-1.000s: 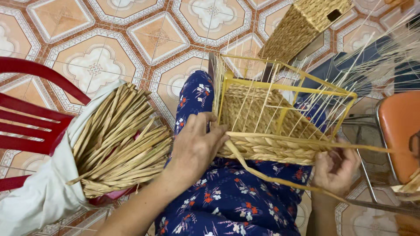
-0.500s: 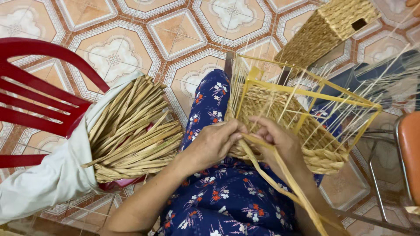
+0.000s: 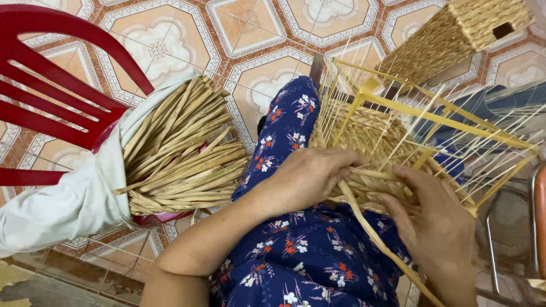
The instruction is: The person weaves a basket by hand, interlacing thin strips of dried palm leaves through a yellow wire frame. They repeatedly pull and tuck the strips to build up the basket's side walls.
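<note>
Half-woven straw basket on a yellow metal frame (image 3: 392, 142), resting on the lap, right of centre, thin pale stakes standing up from its woven wall. At far left, red plastic chair (image 3: 51, 96) on the patterned orange floor tiles (image 3: 170, 40). Beside the chair, bundle of dry flat straw strands (image 3: 182, 153) wrapped in a white cloth (image 3: 68, 199), cut ends turned toward the lap. In the middle, dark blue floral trousers (image 3: 307, 256) under both forearms. Left hand (image 3: 307, 179) lying on the near woven wall of the basket, fingers curled and pressed against the weave, not seen to grip any single strand. From between the two hands, long flat loose straw strand (image 3: 369, 233) running down and to the right. Right hand (image 3: 438, 227) on the lower edge of the basket, fingers spread and bent over the weave, thumb near the loose strand; firm grip or not, cannot tell. At top right, finished woven straw box with a square hole (image 3: 455, 34), lying tilted on the floor behind the frame.
</note>
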